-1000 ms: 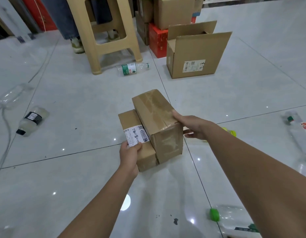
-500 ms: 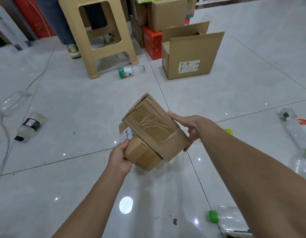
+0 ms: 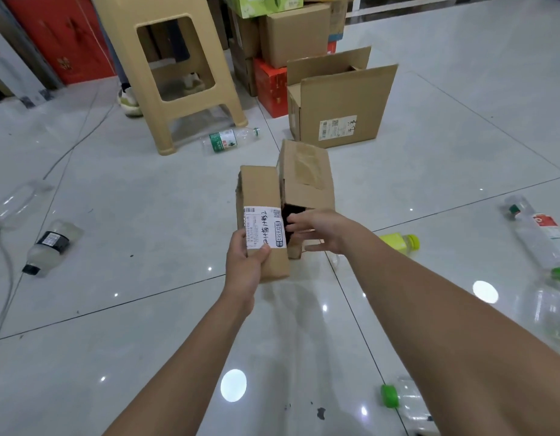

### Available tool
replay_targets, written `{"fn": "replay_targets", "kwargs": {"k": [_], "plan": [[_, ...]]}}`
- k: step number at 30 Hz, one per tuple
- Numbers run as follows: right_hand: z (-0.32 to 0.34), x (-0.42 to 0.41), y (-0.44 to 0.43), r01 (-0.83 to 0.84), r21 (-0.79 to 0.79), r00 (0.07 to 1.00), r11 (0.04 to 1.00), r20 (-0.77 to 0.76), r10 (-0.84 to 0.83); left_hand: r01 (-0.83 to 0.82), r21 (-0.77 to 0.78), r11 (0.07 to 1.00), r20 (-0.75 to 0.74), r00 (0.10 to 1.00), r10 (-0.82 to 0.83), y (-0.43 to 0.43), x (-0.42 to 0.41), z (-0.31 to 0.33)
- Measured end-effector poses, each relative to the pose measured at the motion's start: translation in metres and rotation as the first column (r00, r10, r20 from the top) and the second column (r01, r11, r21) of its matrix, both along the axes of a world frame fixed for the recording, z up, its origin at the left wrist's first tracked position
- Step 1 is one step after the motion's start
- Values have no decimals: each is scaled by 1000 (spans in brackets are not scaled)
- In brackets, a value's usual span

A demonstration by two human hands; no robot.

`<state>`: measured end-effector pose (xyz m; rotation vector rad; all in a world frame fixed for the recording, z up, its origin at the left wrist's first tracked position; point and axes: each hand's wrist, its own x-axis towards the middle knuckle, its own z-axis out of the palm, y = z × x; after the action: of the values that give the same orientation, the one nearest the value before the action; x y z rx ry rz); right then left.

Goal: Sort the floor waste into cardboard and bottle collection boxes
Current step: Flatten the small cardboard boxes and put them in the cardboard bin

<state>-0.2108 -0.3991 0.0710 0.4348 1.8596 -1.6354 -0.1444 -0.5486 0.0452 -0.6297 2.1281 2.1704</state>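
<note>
My left hand (image 3: pixel 245 265) grips a small cardboard box (image 3: pixel 259 196) with a white shipping label, held above the floor at centre. Beside it on the right, my right hand (image 3: pixel 319 234) holds a larger taped cardboard box (image 3: pixel 307 177), fingers at its dark open end. The two boxes touch side by side. An open cardboard collection box (image 3: pixel 341 111) stands on the floor just beyond them. Plastic bottles lie scattered: a green-labelled bottle (image 3: pixel 230 140) near the stool, a dark-labelled bottle (image 3: pixel 50 243) at left, a yellow-capped bottle (image 3: pixel 399 242) at right.
A tan plastic stool (image 3: pixel 184 73) stands at the back, a person's shoe (image 3: pixel 129 103) behind it. Stacked cartons and a red box (image 3: pixel 270 84) sit behind the open box. More clear bottles (image 3: pixel 542 234) lie at right, a green-capped bottle (image 3: pixel 404 401) near my right arm. A cable (image 3: pixel 5 247) runs along the left.
Both boxes rose off the floor, tilted, and now are held lengthwise, pointing away from me, nearer the open collection box. My right hand shifted from the large box's side to its open end.
</note>
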Motion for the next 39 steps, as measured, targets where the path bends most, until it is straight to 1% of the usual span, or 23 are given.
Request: {"fn": "replay_targets", "kwargs": {"k": [2, 4, 5, 6, 7, 9, 11, 13, 14, 18, 19, 20, 21, 22, 24, 25, 27, 29, 32, 35, 37, 38, 39], "plan": [[-5, 2, 4, 11, 200, 999, 980, -49, -1, -8, -107, 994, 0, 1000, 8, 0, -3, -5], [-14, 1, 11, 26, 376, 988, 926, -148, 33, -46, -231, 972, 28, 998, 54, -3, -5, -13], [-18, 0, 14, 68, 401, 981, 913, -194, 12, -68, -291, 954, 43, 996, 84, -6, -5, -17], [-20, -1, 17, 125, 378, 974, 917, -223, -41, -81, -341, 937, 53, 993, 105, -9, -5, -22], [-21, -2, 19, 194, 296, 969, 935, -205, -137, -81, -376, 923, 57, 992, 110, -12, -4, -25], [-18, -5, 19, 325, 20, 946, 945, -27, -324, -66, -401, 914, 65, 993, 100, -14, -1, -30], [-15, -8, 16, 431, -222, 901, 875, 162, -402, -46, -384, 922, 81, 993, 84, -15, 2, -34], [-16, -13, 12, 513, -396, 858, 762, 277, -433, -31, -378, 925, 108, 991, 77, -15, 3, -37], [-17, -15, 10, 525, -444, 851, 726, 293, -435, -22, -388, 922, 120, 990, 74, -15, 3, -39], [-22, -21, 3, 552, -531, 834, 643, 338, -436, 46, -475, 879, 146, 989, 27, -13, 3, -40], [-24, -24, 2, 535, -542, 845, 648, 348, -407, 61, -514, 855, 143, 990, 15, -13, 2, -40], [-26, -27, 2, 480, -554, 876, 680, 337, -344, 64, -549, 833, 136, 991, 13, -13, 0, -40], [-26, -28, 0, 381, -548, 921, 744, 295, -254, 51, -569, 821, 120, 992, 22, -14, -2, -41], [-28, -31, -5, 269, -517, 957, 813, 241, -164, 31, -574, 819, 104, 994, 36, -14, -5, -42], [-28, -31, -16, 83, -375, 987, 923, 156, -25, 1, -559, 829, 90, 994, 59, -13, -11, -39], [-31, -30, -22, 24, -282, 992, 959, 122, 11, 0, -545, 839, 93, 994, 60, -11, -14, -36], [-31, -26, -33, -39, -105, 997, 994, 60, 45, 0, -497, 868, 98, 994, 56, -6, -17, -30], [-33, -25, -37, -43, 11, 999, 999, -2, 43, -10, -424, 906, 85, 995, 51, -1, -19, -28], [-33, -26, -40, -11, 109, 999, 994, -52, 17, 13, -356, 934, 68, 998, 11, 1, -19, -32], [-35, -29, -40, 129, 161, 982, 978, -155, -104, 56, -294, 954, 46, 998, -44, 0, -20, -34], [-32, -32, -38, 217, 213, 952, 953, -261, -159, 64, -291, 955, 18, 998, -61, 0, -21, -35], [-28, -36, -35, 231, 282, 937, 931, -322, -135, 57, -308, 950, 6, 998, -58, 0, -21, -35], [-20, -41, -32, 209, 375, 929, 903, -364, -65, 44, -345, 938, -6, 999, -49, 0, -22, -36]]}}
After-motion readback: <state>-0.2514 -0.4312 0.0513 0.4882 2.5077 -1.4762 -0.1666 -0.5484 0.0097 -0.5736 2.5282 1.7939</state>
